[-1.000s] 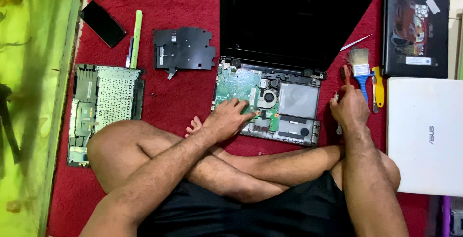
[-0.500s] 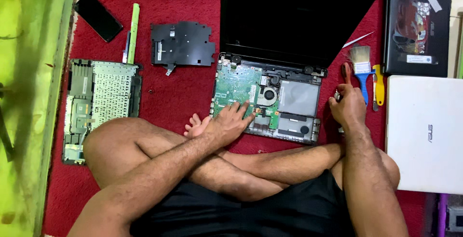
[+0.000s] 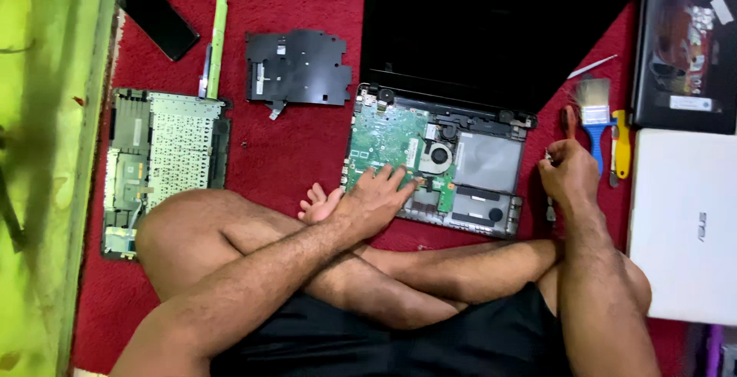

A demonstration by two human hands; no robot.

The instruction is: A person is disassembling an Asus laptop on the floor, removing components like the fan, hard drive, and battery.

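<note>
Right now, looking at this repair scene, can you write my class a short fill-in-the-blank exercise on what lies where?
1. The left hand rests on the opened laptop's green ____.
2. The right hand is beside a brush with a ____ handle.
3. The removed keyboard panel lies on the ____ carpet.

Missing words: circuit board; blue; red

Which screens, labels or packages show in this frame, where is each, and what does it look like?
Laptop screen: top centre, hinged to the opened laptop base, black and unlit.
Phone: top left on the red carpet, dark rectangle, screen off.
White sticker: on the black laptop at top right, small rectangle.
White laptop: right edge, lid closed, small grey logo.
No packages.
</note>
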